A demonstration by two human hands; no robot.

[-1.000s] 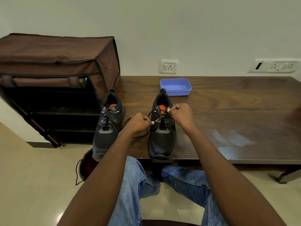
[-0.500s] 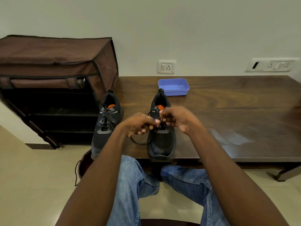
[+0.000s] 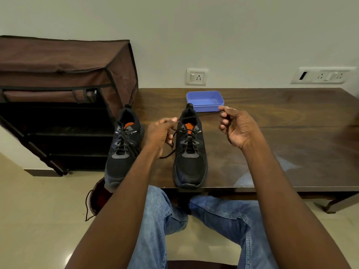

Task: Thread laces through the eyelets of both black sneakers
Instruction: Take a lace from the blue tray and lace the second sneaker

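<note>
Left sneaker (image 3: pixel 122 150) at bench (image 3: pixel 272 133) left front corner (laced). Left hand (image 3: pixel 161 133) pinches lace (image 3: pixel 171 150) beside right sneaker (image 3: pixel 191 162), near front edge. Right hand (image 3: pixel 238 129) raised, pinching other lace end.

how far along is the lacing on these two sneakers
Done, it seems: the left sneaker has lace crossed up its eyelets, ends loose. In hand: the right sneaker, laced up to near its top, with the left hand and right hand pulling the lace ends apart. Left: any top eyelets, too small to tell.
</note>
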